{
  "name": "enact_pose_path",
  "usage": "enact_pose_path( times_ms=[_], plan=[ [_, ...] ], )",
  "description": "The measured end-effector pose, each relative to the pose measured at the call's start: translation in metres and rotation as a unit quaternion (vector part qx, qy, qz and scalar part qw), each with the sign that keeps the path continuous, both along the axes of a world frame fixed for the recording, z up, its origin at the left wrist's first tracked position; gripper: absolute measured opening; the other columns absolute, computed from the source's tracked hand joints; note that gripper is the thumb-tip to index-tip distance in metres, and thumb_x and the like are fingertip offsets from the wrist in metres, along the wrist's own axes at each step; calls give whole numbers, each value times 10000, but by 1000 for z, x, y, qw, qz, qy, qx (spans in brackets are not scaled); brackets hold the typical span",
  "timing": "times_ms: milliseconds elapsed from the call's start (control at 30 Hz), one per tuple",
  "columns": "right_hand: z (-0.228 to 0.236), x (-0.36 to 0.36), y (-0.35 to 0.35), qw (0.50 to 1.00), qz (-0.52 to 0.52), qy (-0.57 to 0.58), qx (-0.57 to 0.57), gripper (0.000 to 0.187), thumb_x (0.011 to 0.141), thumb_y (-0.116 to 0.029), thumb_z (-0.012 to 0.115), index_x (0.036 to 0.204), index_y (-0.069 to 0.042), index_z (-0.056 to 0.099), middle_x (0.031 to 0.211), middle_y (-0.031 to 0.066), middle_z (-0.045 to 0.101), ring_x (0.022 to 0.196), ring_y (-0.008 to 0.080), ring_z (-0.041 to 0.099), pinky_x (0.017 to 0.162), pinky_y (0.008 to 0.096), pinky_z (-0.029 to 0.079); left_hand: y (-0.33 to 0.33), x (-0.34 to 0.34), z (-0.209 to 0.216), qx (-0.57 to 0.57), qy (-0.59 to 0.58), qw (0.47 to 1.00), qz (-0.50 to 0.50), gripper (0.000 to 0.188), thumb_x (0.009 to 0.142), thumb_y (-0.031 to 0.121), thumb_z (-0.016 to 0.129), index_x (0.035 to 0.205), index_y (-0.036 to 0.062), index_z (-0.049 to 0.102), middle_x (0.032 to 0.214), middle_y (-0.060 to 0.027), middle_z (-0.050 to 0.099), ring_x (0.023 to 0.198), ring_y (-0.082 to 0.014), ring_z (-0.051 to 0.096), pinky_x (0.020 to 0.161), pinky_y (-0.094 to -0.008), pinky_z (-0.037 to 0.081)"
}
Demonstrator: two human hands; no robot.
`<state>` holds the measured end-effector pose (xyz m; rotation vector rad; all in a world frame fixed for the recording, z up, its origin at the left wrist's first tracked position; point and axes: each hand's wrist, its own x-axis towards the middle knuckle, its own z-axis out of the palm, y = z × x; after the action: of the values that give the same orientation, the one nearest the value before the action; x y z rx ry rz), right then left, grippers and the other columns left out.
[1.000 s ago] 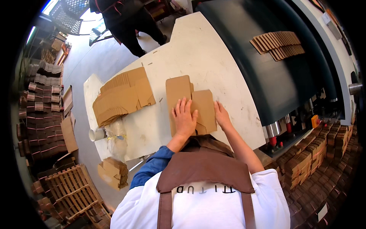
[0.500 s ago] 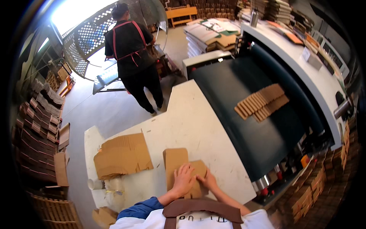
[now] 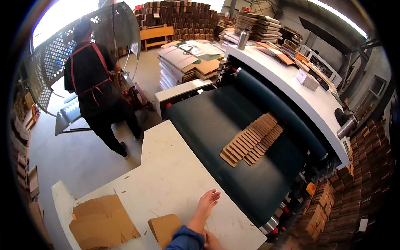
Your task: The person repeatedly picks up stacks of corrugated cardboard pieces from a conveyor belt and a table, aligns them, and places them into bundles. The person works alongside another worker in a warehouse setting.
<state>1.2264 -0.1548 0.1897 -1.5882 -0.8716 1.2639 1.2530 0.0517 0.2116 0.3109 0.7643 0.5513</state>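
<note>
My left hand [image 3: 206, 203], coming from a blue sleeve, is stretched out over the white table [image 3: 175, 175] toward the dark green conveyor belt [image 3: 200, 125]. Its fingers are extended and nothing is in them. Behind my left forearm, my right hand [image 3: 213, 241] shows only in part at the lower edge; its fingers are hidden. Brown cardboard pieces [image 3: 164, 228] lie beside my left sleeve, partly covered by it. On the belt rests a fanned, overlapping row of small cardboard pieces [image 3: 252, 141], apart from my hands.
A larger cardboard stack [image 3: 102, 221] lies at the table's left. Across the belt stands a white machine housing [image 3: 287, 75] carrying a metal bottle [image 3: 243, 39] and a white box [image 3: 307, 79]. Another person [image 3: 93, 79] in an apron stands far left. Bundled cardboard [image 3: 362, 187] is piled at right.
My view has swung right. My left hand has left the cardboard pieces and reached toward the belt. The cardboard row on the belt looks longer and more spread. The other person has changed stance.
</note>
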Motion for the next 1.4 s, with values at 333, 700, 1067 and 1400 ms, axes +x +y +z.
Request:
enact_pose_path(
  times_ms=[333,700,1067,1400],
  plan=[
    [-21,-3,78,992,-12,-23,-124,619,864,-250,636,1401,-53,400,1380,178,472,1259,269,454,1063,374,340,40,-21,-3,-263,-334,890,164,317,984,295,459,1165,66,584,1100,-86,638,1011,-208,599,943,-418,450],
    [-2,1,69,990,-17,-73,-120,630,868,-275,641,1412,-74,393,1389,169,461,1251,271,462,1075,365,326,15,-17,13,-259,-319,902,132,310,985,290,455,1187,83,566,1123,-82,636,1022,-210,599,941,-400,457],
    [-26,44,-12,985,35,-128,-109,507,935,-473,457,1211,-58,552,1109,224,623,1022,359,603,918,393,448,-38,-10,99,225,-2,972,65,263,994,247,477,1167,69,564,1081,-50,639,984,-149,599,873,-302,455],
    [-84,69,-10,963,171,-154,-142,430,997,-370,379,978,4,592,781,198,654,614,291,645,548,410,517,-207,-186,105,541,532,651,-25,351,874,252,609,1132,17,573,1221,-188,527,1162,-360,473,984,-435,392]
  ],
)
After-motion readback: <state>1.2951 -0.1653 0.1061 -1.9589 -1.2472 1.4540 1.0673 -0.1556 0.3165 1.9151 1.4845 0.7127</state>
